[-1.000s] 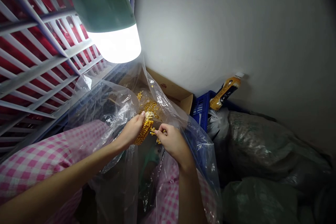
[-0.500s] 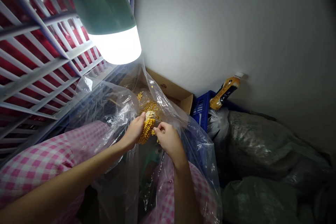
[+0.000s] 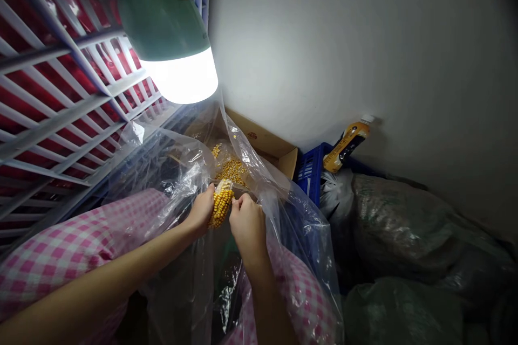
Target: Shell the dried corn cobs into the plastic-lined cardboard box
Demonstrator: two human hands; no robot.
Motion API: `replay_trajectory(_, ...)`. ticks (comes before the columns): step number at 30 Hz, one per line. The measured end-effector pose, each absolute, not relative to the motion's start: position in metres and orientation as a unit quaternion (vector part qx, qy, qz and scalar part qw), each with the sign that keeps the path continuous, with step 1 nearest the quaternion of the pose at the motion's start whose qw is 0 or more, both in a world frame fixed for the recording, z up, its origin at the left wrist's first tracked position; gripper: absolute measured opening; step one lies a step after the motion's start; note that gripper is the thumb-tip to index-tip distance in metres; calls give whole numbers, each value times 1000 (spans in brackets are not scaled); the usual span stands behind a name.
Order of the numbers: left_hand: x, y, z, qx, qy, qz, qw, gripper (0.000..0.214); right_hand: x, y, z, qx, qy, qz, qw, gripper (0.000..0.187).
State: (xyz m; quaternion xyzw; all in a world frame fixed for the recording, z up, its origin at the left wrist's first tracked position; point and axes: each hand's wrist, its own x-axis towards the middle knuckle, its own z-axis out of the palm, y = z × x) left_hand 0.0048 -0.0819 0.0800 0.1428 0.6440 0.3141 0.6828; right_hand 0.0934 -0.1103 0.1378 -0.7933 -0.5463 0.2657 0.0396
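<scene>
Since the corn cob [image 3: 221, 206] is stiff, light and knobbly, best held around its shaft, the left grip [image 3: 200, 210] clenches it from one side, the right grip [image 3: 246, 221] pinches it opposite, inside a clear plastic bag [image 3: 307, 248], with loose kernels [image 3: 232, 171] just beyond both grips

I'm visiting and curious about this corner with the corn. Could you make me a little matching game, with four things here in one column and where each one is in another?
Things:
1. Corn cob
2. Loose yellow kernels
3. Yellow-labelled bottle
4. Lamp

Places:
A. Beside the white wall, above a blue crate
B. Shining from above the clear plastic
C. Gripped in the left hand
D. Heaped beyond the hands, seen through plastic

Pairs: 1-C, 2-D, 3-A, 4-B.
</scene>
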Motion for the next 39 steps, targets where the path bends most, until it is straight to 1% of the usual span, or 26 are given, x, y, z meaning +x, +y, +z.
replay_trajectory(5,6,-87,65,89,634,305,705,24,87,-111,135,-795,-545,264,17,25)
replay_trajectory(9,9,-92,64,63,619,263,737,30,96,-112,133,-779,-559,285,18,19)
replay_trajectory(13,9,-96,77,76,509,234,825,37,128,-110,134,-746,-550,371,49,11)
replay_trajectory(15,7,-98,84,93,458,211,859,42,144,-108,136,-736,-543,400,65,12)
replay_trajectory(17,7,-100,88,111,443,181,871,47,155,-105,137,-717,-554,417,75,17)
replay_trajectory(19,6,-101,89,126,459,179,861,47,158,-103,136,-695,-573,427,81,25)
replay_trajectory(22,5,-100,83,150,503,226,821,44,148,-100,129,-702,-586,398,77,31)
replay_trajectory(27,3,-101,68,134,569,274,764,41,113,-103,113,-743,-578,330,68,26)
replay_trajectory(31,5,-100,61,81,554,328,761,30,92,-103,109,-766,-563,305,55,29)
replay_trajectory(33,6,-99,62,78,564,326,755,29,95,-100,112,-765,-566,304,49,29)
replay_trajectory(36,7,-100,68,76,586,292,752,34,114,-97,125,-762,-573,296,64,33)
replay_trajectory(39,9,-100,78,72,560,309,765,33,133,-101,139,-751,-584,297,87,32)
